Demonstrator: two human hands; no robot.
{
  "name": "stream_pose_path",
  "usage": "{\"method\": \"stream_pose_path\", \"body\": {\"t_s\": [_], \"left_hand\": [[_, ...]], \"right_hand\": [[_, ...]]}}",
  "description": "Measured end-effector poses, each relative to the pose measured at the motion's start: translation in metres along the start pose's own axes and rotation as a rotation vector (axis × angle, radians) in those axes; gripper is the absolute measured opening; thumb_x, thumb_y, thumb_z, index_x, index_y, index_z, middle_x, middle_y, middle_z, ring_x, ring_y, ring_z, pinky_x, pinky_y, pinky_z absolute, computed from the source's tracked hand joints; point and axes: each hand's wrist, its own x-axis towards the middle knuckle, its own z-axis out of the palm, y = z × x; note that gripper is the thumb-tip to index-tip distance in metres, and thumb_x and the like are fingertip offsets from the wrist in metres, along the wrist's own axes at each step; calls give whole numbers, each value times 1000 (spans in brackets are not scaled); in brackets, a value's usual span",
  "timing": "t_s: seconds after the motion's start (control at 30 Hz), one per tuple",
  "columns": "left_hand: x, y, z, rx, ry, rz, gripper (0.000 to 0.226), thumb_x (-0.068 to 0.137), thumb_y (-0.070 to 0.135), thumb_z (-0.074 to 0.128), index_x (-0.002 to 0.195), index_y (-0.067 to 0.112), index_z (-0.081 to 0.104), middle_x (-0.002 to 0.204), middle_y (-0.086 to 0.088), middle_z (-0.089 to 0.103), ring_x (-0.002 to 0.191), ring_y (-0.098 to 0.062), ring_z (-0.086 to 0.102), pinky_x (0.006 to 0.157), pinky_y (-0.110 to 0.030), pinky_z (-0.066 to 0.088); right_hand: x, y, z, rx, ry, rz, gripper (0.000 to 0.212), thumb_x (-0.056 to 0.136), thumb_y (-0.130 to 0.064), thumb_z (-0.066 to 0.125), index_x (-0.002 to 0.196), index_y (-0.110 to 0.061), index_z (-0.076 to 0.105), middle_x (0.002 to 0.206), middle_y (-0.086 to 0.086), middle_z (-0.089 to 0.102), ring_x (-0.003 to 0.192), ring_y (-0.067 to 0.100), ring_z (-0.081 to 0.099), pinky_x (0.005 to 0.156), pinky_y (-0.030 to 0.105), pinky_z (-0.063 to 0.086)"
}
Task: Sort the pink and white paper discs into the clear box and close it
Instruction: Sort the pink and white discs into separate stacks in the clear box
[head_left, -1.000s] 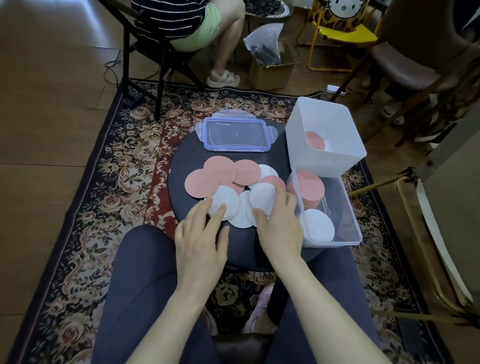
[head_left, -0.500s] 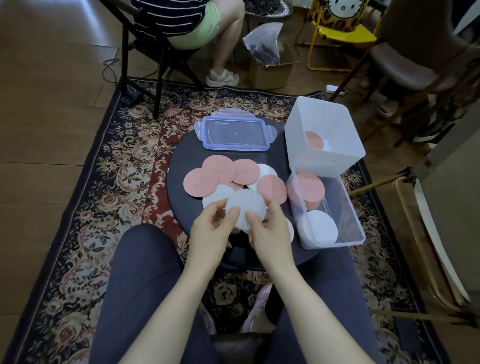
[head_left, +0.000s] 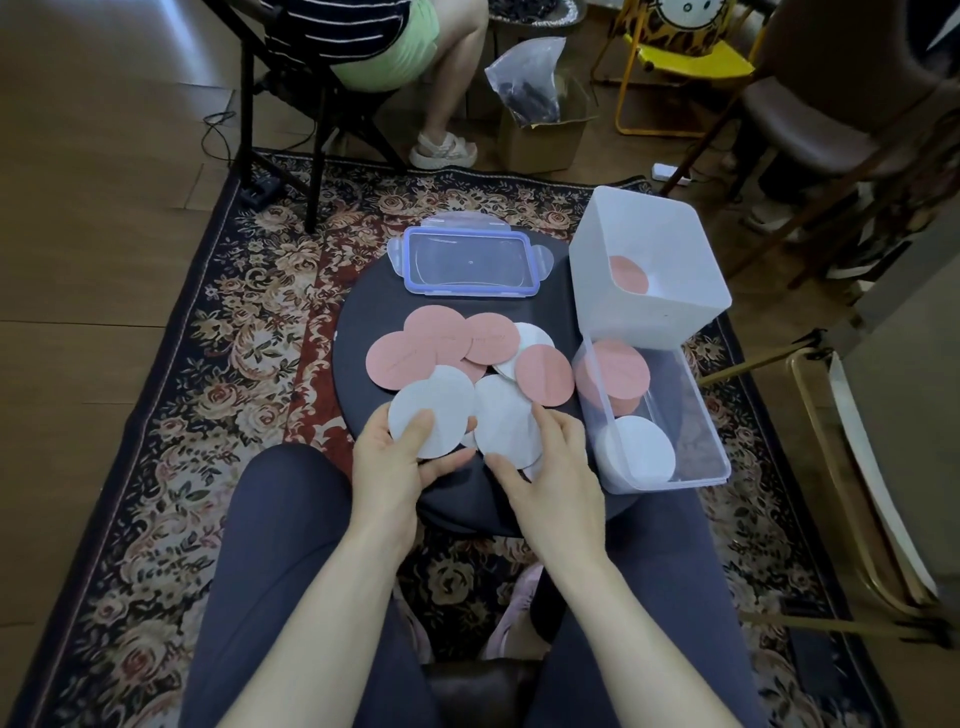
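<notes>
Pink discs (head_left: 441, 343) and white discs (head_left: 524, 343) lie spread on a round dark table (head_left: 374, 312). My left hand (head_left: 395, 467) holds a white disc (head_left: 436, 410) lifted off the table, thumb on top and fingers beneath. My right hand (head_left: 550, 467) pinches a second white disc (head_left: 506, 421) at its near edge. The clear box (head_left: 701, 415) stands at the table's right, with a pink stack (head_left: 615, 371) at its far end and a white stack (head_left: 636, 449) at its near end. Its blue-rimmed lid (head_left: 470, 260) lies at the far side of the table.
A white tub (head_left: 649, 306) holding one pink disc (head_left: 628, 273) stands behind the clear box. A seated person (head_left: 395, 47) is at the far left on a chair. A cardboard box (head_left: 545, 130), a yellow chair (head_left: 685, 57) and wooden chairs surround the patterned rug (head_left: 249, 322). My knees are under the table.
Both hands went from resting flat on the white discs to lifting them. They now hold two separate white discs, one in each hand, where half a second ago they shared one.
</notes>
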Motion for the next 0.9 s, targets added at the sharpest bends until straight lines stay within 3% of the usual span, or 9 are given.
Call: {"method": "stream_pose_path", "body": {"t_s": [0.1,0.2,0.3,0.4,0.53,0.67,0.77,0.9], "left_hand": [[0,-1,-1,7,-14,-1,23,98,2,48,117,10,57,119,-12,67,95,-31,71,82,-45,59],[0,-1,0,10,-21,1,25,97,-1,48,118,9,56,121,-13,66,94,-30,72,81,-42,59],[1,-1,0,-2,-14,14,30,96,-4,47,120,12,56,121,-11,65,90,-29,73,74,-36,60],[1,-2,-1,-19,-21,19,34,96,-5,47,124,13,56,123,-10,64,93,-29,72,75,-37,60],[1,-3,-2,-24,-1,28,35,95,-3,48,125,13,56,125,-10,63,99,-28,70,79,-44,59],[-1,-4,-2,30,-36,44,30,97,3,50,124,15,57,120,-6,66,101,-19,69,72,-36,59],[-2,-3,-3,48,-81,35,23,97,15,53,119,18,59,115,-4,69,101,-20,68,69,-33,58],[-3,-1,-5,92,-118,18,39,92,6,60,129,16,54,120,-6,66,100,-24,69,65,-31,58]], "right_hand": [[2,-3,0,-32,-22,7,65,86,-35,63,142,-29,31,135,-13,32,110,17,53,78,35,44],[3,-5,-1,58,11,37,67,80,-28,71,137,-30,36,123,-11,32,96,16,53,74,33,41],[3,-4,1,183,62,23,43,87,-14,60,125,-25,46,116,-8,37,91,13,47,73,30,37],[1,-4,2,315,142,10,15,94,-14,51,99,-28,52,101,-11,49,82,11,49,71,25,35],[-3,-8,-3,542,240,77,12,96,-23,52,86,-27,51,85,-12,59,74,1,54,69,19,41],[-4,-12,-1,687,126,168,8,95,-26,55,88,-22,53,65,-7,60,51,1,51,59,24,39],[-2,-15,5,676,43,225,11,94,-30,55,94,-19,54,50,-9,55,45,0,45,56,23,35],[-5,-15,10,642,-31,215,1,94,-30,54,95,-30,55,66,-11,65,55,1,50,64,27,39]]}}
